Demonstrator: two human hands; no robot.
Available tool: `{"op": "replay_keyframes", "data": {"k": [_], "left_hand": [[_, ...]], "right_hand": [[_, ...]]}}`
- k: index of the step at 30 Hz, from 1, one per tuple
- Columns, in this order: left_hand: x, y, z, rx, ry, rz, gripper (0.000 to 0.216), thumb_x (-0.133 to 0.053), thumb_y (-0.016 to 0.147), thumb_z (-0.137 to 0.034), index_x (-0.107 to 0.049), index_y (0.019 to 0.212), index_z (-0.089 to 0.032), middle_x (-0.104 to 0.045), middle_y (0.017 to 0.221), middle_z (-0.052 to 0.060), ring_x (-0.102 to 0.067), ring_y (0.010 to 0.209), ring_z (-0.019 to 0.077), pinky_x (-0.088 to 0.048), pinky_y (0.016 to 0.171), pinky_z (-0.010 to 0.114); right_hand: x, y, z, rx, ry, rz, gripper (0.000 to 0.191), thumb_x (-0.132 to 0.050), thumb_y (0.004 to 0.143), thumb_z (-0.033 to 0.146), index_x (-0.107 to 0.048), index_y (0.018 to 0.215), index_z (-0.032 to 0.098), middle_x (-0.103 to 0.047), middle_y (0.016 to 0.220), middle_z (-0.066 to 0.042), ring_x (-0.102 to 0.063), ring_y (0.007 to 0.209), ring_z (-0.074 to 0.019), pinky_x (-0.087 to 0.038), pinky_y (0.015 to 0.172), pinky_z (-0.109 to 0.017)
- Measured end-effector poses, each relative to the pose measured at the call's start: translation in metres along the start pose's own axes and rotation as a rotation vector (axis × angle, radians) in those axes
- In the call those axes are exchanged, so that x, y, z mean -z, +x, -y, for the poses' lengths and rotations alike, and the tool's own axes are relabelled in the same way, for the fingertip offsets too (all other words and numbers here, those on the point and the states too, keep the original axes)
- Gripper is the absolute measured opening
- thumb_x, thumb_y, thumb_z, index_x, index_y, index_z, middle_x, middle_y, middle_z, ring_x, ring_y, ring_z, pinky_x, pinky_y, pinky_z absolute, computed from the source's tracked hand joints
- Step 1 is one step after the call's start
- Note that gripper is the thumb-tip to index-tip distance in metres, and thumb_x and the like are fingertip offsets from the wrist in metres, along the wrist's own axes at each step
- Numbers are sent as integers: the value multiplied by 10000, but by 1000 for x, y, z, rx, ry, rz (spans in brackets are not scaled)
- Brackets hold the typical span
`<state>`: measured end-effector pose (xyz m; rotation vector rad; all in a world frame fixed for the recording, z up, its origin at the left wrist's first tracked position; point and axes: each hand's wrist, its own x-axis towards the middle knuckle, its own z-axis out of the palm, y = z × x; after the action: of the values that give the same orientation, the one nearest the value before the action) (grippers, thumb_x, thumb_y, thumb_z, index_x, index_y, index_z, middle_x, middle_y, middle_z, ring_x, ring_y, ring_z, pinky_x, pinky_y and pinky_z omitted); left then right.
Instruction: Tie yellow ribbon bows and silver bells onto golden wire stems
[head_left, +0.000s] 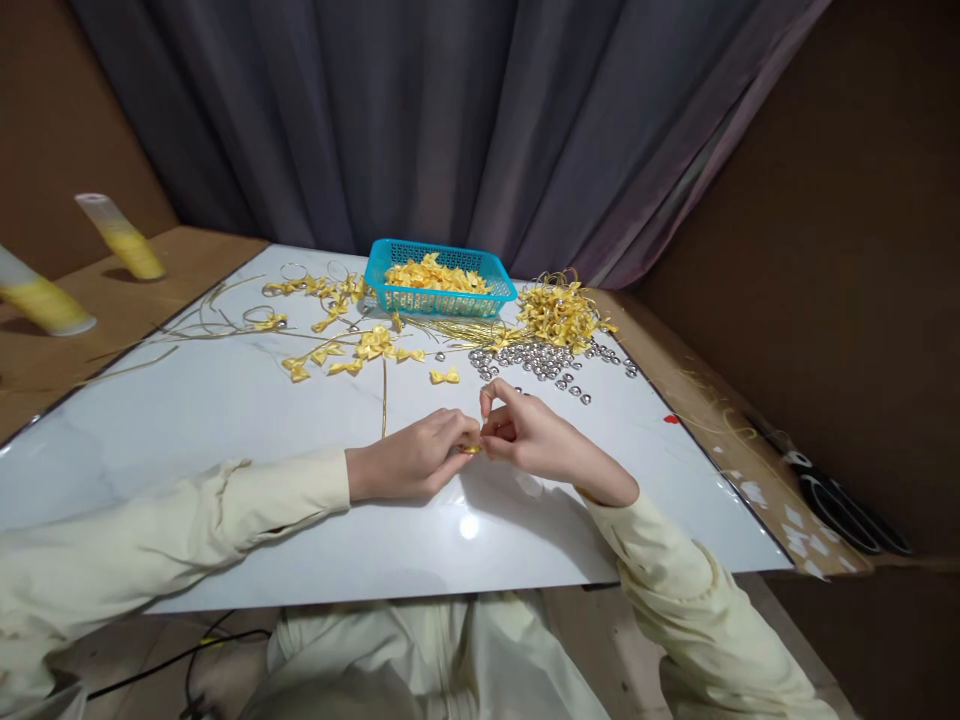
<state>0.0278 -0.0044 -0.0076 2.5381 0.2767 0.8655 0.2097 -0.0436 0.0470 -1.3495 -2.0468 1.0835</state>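
My left hand (416, 455) and my right hand (529, 435) meet at the middle of the white table (225, 420), fingers pinched together on a small yellow ribbon piece (470, 449). A thin gold cord (384, 395) runs from the left hand toward the far side. A single yellow bow (444, 376) lies just beyond the hands. Small silver bells (540, 360) are scattered ahead of my right hand.
A turquoise basket (439, 295) holds yellow bows at the back. More bows on cords (330, 350) lie left of it, and a gold tangle of bows (559, 312) lies right. Two yellow ribbon spools (124, 238) stand far left. Black scissors (840, 500) rest at the right edge.
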Motion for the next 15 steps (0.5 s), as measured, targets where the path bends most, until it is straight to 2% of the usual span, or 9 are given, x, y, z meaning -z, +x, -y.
{"op": "replay_keyframes", "data": {"k": [5,7,9,12,15], "left_hand": [[0,0,0,3,18,-2,113,-427,863,-111,-388,947,-177,-505,862,52,-522,773,164,-474,674,300],[0,0,0,11,17,-12,109,-425,867,-117,-392,953,-177,-507,865,51,-527,776,163,-480,679,304],[-1,0,0,31,15,-37,100,-434,878,-131,-399,961,-174,-509,864,48,-531,773,158,-486,684,305],[-1,0,-1,41,34,-81,106,-456,889,-145,-424,986,-172,-520,847,40,-533,776,156,-493,685,305],[0,1,-2,10,50,-107,163,-470,890,-138,-443,1048,-171,-546,855,44,-543,795,160,-500,699,310]], "right_hand": [[-2,-6,7,68,-214,-26,256,-445,733,56,-332,903,210,-536,583,64,-440,515,-94,-321,532,-204],[-1,-10,9,68,-228,-42,257,-449,753,66,-351,943,207,-552,591,59,-458,513,-97,-340,536,-209],[3,-15,8,12,-125,-87,230,-456,793,113,-367,982,208,-585,628,43,-498,502,-96,-376,524,-210],[8,-21,4,-163,136,-173,171,-462,851,229,-398,1006,200,-604,624,26,-528,438,-101,-415,454,-218],[10,-22,-3,-325,317,-100,190,-488,854,305,-484,978,161,-601,566,10,-531,401,-111,-414,395,-225]]}}
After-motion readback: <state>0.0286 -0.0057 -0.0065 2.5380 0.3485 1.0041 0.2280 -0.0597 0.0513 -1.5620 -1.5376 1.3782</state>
